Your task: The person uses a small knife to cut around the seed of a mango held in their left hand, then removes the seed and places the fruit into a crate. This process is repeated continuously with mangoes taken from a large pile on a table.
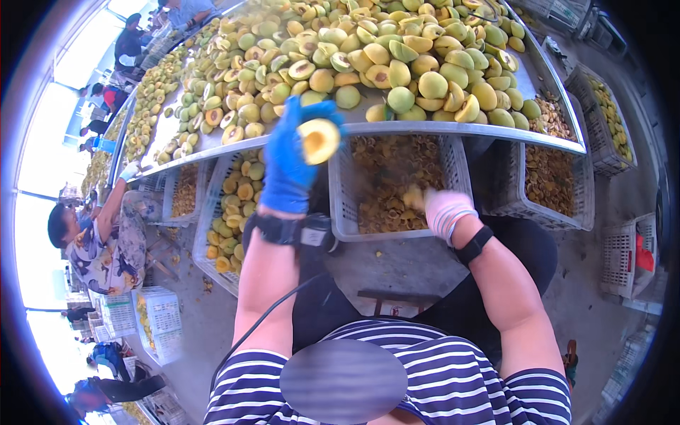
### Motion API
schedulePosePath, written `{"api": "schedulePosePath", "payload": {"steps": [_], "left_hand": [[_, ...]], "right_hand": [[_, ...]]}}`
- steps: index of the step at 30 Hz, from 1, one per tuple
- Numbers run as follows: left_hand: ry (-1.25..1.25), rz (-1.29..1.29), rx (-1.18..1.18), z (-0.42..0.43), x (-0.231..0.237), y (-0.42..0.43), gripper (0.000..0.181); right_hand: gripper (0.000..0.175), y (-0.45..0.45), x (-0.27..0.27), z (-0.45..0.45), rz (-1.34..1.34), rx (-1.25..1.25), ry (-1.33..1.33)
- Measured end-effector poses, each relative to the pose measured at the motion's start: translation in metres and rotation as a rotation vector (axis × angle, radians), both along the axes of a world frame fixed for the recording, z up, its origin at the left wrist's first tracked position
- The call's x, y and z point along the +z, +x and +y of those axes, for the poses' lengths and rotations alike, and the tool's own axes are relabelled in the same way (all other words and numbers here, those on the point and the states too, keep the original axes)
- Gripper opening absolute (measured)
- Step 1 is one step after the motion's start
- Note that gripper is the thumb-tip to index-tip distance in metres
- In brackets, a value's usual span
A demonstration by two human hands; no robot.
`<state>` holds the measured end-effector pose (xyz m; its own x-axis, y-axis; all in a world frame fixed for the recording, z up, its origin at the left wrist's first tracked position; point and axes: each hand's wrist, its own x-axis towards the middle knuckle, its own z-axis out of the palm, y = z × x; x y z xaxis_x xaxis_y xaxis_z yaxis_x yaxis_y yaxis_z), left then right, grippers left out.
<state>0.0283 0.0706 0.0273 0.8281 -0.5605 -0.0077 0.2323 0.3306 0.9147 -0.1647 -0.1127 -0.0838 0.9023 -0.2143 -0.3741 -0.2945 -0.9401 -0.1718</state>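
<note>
My left hand [297, 154], in a blue glove, grips a pitted yellow fruit half [320, 141], probably peach, its hollow cut face turned up. It is raised in front of the metal table's near edge [393, 128]. To the right, my right hand [449, 212], in a pale striped knit glove, is curled above a plastic crate [385, 234] of brown pits and scraps [393, 180]. A blurred brownish thing [414, 197] shows at its fingertips; whether it is held or falling is unclear. Halved fruits [377, 53] are heaped on the tabletop beyond both hands.
Left of my knees stands a crate of fruit halves [234, 212]. Another crate with pits [552, 180] is under the table's right end. A person [106, 239] sits at the left, one gloved hand on the table edge. More crates [605, 117] line the right side.
</note>
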Motion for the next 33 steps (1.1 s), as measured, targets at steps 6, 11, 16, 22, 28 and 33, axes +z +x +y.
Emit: {"api": "schedulePosePath", "payload": {"steps": [6, 11, 16, 22, 28, 33], "left_hand": [[1.149, -0.613, 0.500, 0.101, 0.010, 0.066, 0.043], [0.936, -0.591, 0.244, 0.003, -0.009, 0.076, 0.058], [1.407, -0.885, 0.360, -0.047, -0.060, 0.118, 0.061], [0.157, 0.027, -0.081, -0.007, -0.042, 0.127, 0.040], [-0.071, -0.383, -0.212, -0.011, -0.021, 0.044, 0.037], [0.486, -1.029, 0.058, -0.021, -0.002, -0.012, 0.043]], "right_hand": [[0.036, 0.002, 0.039, 0.009, 0.241, 0.184, 0.065], [0.018, 0.005, 0.032, 0.015, -0.058, 0.069, 0.103], [0.023, 0.023, 0.055, 0.016, -0.299, -0.052, 0.208], [0.035, 0.035, 0.078, 0.013, -0.472, -0.323, 0.549], [0.036, 0.051, 0.090, 0.038, -0.667, -0.260, 0.749], [0.029, 0.061, 0.090, 0.043, -0.575, -0.310, 0.693]]}}
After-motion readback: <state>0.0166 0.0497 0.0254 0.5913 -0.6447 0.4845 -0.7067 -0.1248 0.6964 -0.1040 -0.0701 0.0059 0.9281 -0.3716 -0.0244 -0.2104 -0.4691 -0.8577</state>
